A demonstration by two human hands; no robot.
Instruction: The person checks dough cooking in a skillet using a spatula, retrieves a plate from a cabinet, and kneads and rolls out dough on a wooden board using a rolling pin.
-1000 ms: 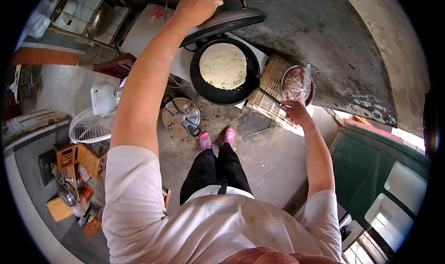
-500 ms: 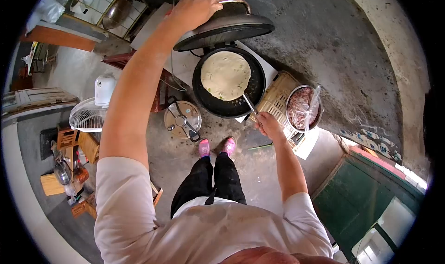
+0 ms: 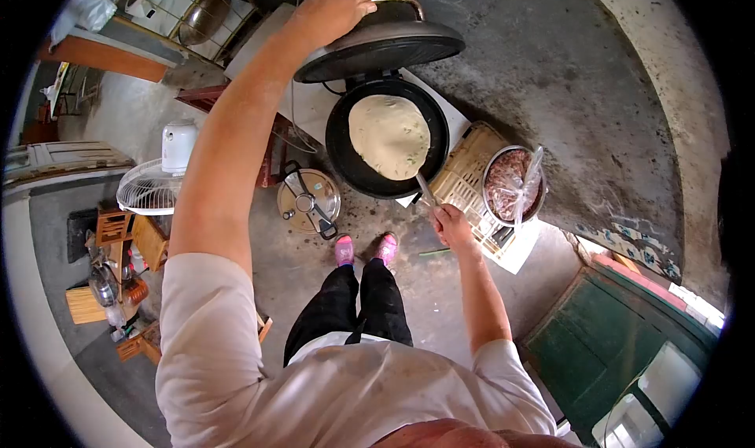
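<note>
A round pale flatbread (image 3: 388, 136) with green flecks lies in the black electric griddle pan (image 3: 350, 169). At the top of the view, my left hand (image 3: 334, 11) is closed around the metal handle of the griddle lid (image 3: 385, 53), which stands raised and tilted behind the pan. My right hand (image 3: 452, 228) grips a metal spatula (image 3: 425, 190) at the pan's near right rim. The spatula's tip meets the flatbread's lower edge; its blade is hidden, seemingly beneath the bread.
Right of the pan, a metal bowl of minced meat (image 3: 511, 182) with a plastic bag sits on a cream plastic crate (image 3: 476, 161). A pressure cooker (image 3: 309, 202) stands on the floor near my feet. Left are a white fan (image 3: 153, 187) and wooden stools (image 3: 149, 242).
The flatbread has shifted slightly right and toward me in the pan. My right hand has drawn a little toward me with the spatula. My left hand keeps the lid raised.
</note>
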